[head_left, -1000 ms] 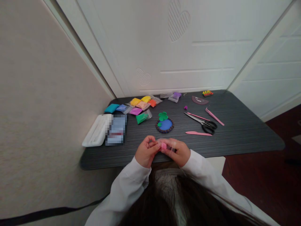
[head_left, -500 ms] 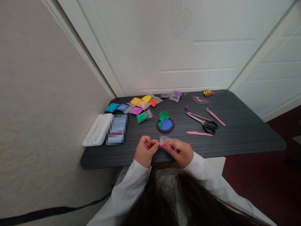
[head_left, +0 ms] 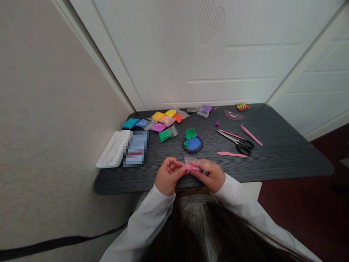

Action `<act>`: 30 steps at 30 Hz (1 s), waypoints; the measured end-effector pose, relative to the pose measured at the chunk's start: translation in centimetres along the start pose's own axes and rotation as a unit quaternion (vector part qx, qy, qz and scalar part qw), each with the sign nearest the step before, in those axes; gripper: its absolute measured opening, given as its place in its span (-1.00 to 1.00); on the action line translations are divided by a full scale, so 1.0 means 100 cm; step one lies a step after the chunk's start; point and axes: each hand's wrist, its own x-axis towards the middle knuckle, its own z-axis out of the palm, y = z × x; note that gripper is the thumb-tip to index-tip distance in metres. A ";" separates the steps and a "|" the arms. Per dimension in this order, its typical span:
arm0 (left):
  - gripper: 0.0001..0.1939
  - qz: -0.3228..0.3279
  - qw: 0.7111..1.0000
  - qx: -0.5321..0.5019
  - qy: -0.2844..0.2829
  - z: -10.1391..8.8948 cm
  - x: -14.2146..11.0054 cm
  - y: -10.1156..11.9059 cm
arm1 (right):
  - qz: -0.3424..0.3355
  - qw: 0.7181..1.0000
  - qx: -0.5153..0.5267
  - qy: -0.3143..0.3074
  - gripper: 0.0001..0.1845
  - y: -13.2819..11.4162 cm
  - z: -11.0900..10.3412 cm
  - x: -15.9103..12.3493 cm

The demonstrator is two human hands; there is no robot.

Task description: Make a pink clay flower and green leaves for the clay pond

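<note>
My right hand [head_left: 212, 175] is closed around a clear plastic bag with pink clay [head_left: 192, 167] in it. The fingers of my left hand [head_left: 169, 176] pinch at the pink clay where it meets the bag's left side; the exact grip is partly hidden. Both hands are low over the table's front edge. Just beyond them lies a round blue clay piece [head_left: 193, 144] with a brown beaded rim. A green clover-like shape [head_left: 191, 133] sits at its back edge, and a small green piece [head_left: 186, 143] on its left.
Bags of coloured clay [head_left: 158, 127] lie at the back left, beside a white tray [head_left: 112, 150]. To the right are black-handled scissors [head_left: 243, 147], a pink clay knife [head_left: 232, 154], pink tweezers [head_left: 251, 135] and a small purple lump [head_left: 217, 124]. A white panelled wall [head_left: 174, 47] stands behind the table.
More of the pink clay shows between my hands. My left fingers have shifted slightly at the bag, and the whole view has moved a little.
</note>
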 end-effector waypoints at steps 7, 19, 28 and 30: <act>-0.67 0.002 0.999 0.045 -0.020 0.001 0.003 -0.007 | 0.017 0.998 -0.027 -0.050 -0.69 -0.005 -0.003 0.001; -0.54 -0.045 0.999 0.011 0.014 0.004 0.007 0.000 | 0.015 0.996 -0.082 -0.033 -0.73 -0.008 0.006 0.005; -0.60 0.018 0.993 0.119 -0.007 0.004 0.002 0.011 | 0.068 0.996 -0.055 0.008 -0.78 -0.016 -0.008 0.001; -0.62 0.032 0.991 0.128 -0.002 0.000 0.003 0.012 | 0.083 0.996 -0.018 0.014 -0.79 -0.015 -0.010 -0.001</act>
